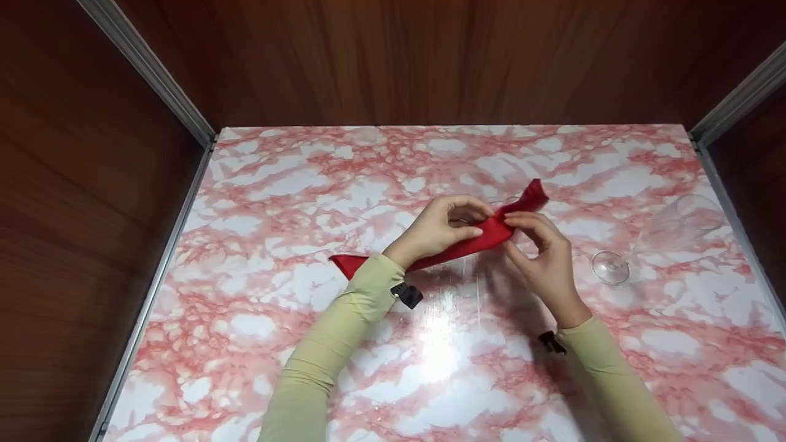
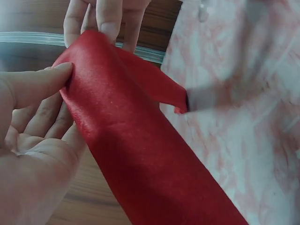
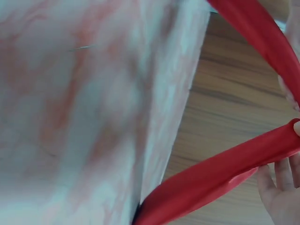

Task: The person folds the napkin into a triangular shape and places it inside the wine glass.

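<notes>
In the head view, a long, narrow band of glossy red cloth is being held slantwise over the middle of a red-and-white marbled table. It is being pinched between the thumb and fingers of the left hand and, just beside that grip, by the thumb and fingertips of the right hand. The band is apparently being bent and shaped between the two grips — a judgement only — and a steady pinch at both places is seemingly being called for, lest the layers be loosened. Near the right edge, a clear stemmed glass is standing or lying well apart; its bowl is barely being picked out against the marbling. In the left wrist view, the near thumb is being pressed on the cloth's face while other fingers are being partly covered behind it; the inner layers are being hidden, and a grey smear at right is being too blurred to name. In the right wrist view, two stretches of the band are being shown, but both hands are being cut off by the frame's edge — their full hold cannot be told there.
</notes>
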`<action>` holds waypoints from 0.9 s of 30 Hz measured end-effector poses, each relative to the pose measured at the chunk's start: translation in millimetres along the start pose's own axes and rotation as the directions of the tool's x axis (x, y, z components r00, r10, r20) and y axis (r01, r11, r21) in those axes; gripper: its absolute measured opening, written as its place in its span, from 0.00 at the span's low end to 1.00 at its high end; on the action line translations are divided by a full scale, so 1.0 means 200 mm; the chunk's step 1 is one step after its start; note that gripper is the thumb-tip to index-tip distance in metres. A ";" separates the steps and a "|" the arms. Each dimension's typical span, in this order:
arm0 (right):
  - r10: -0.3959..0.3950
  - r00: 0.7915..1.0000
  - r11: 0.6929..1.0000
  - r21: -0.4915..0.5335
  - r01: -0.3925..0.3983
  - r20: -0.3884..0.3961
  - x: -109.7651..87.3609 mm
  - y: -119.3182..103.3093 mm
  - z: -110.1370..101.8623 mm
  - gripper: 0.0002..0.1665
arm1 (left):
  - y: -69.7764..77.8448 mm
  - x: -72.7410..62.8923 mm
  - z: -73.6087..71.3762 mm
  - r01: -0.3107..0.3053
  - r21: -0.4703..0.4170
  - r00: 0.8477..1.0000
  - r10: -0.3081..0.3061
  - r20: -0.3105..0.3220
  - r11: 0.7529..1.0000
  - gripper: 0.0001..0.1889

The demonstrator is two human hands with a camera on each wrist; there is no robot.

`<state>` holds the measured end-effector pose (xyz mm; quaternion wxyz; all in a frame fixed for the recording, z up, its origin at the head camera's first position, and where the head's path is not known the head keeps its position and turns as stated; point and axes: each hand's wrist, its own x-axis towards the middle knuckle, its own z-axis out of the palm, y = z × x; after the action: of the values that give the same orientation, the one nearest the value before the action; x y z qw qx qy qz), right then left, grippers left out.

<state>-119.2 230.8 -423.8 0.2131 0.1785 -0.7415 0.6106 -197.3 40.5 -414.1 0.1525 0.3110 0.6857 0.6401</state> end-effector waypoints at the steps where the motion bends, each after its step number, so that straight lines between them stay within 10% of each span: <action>1: 0.002 1.000 1.000 0.012 -0.002 -0.011 0.01 -0.01 0.00 0.17 | 0.01 0.00 0.00 -0.006 -0.012 1.000 0.006 -0.011 1.000 0.15; 15: 0.073 0.996 0.997 0.043 -0.071 -0.057 0.14 -0.12 -0.01 0.14 | 0.27 -0.03 0.01 -0.083 -0.134 0.989 0.065 -0.134 0.987 0.15; 27: -0.131 0.987 0.991 0.009 0.133 -0.095 0.23 -0.25 0.01 0.20 | 0.39 -0.04 0.04 -0.236 -0.170 0.942 0.182 -0.283 0.957 0.14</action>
<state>-132.0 218.4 -359.2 0.2865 0.1999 -0.7127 0.6083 -168.1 39.8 -339.9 0.0212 0.2771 0.5945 0.7546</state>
